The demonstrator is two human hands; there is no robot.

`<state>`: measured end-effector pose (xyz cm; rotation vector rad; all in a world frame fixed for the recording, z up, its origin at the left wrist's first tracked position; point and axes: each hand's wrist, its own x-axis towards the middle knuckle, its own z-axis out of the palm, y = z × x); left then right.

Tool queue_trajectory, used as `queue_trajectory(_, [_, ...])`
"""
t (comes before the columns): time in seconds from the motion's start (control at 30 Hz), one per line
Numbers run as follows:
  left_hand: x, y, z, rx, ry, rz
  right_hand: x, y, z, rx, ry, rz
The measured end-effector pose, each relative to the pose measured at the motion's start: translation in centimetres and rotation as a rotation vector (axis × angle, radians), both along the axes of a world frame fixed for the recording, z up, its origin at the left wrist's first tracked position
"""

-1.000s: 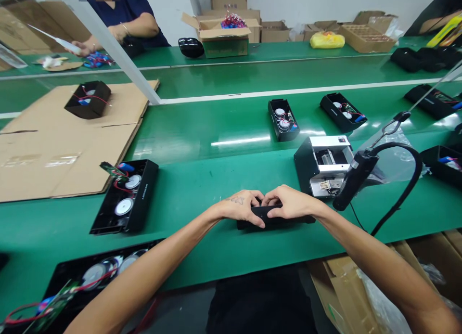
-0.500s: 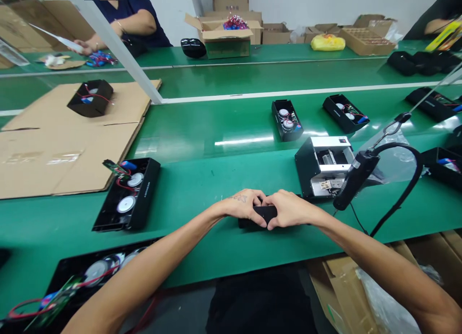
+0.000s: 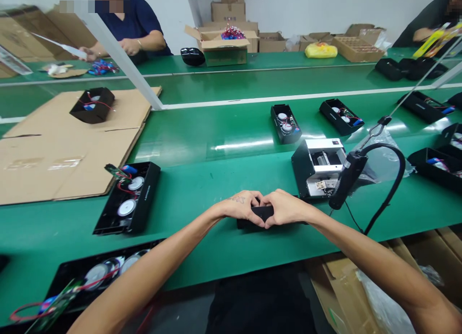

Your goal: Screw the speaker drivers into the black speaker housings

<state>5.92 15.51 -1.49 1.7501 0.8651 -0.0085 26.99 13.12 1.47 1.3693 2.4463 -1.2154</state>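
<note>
A black speaker case (image 3: 263,212) lies on the green bench in front of me, mostly covered by my hands. My left hand (image 3: 244,205) grips its left part, thumb on the near side and fingers curled over the far side. From the right, my right hand (image 3: 288,207) holds it the same way, and the two thumbs nearly meet. The inside of this case is hidden. Just beyond my right hand stands a black and silver screw feeder (image 3: 319,169), with an electric screwdriver (image 3: 347,180) hanging beside it.
Open speaker cases with wires and round drivers sit left (image 3: 146,197), under my left forearm (image 3: 97,276), and farther back (image 3: 285,123). Flat cardboard (image 3: 72,165) covers the left bench. A white post (image 3: 122,59) rises there. Two people work across the bench. Cartons (image 3: 342,286) stand below right.
The view has shifted slightly. Both hands keep their hold on the case with hardly any movement. Across the bench, the person at left now shows both hands.
</note>
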Motion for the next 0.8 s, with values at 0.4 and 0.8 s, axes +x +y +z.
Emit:
queue_trajectory(0.4, [0.0, -0.4, -0.2, 0.021, -0.002, 0.039, -0.3, -0.4, 0.3, -0.019, 0.01, -0.046])
queue_trajectory(0.8, [-0.1, -0.7, -0.4, 0.018, -0.023, 0.022, -0.9, -1.2, 0.0, 0.008, -0.062, -0.057])
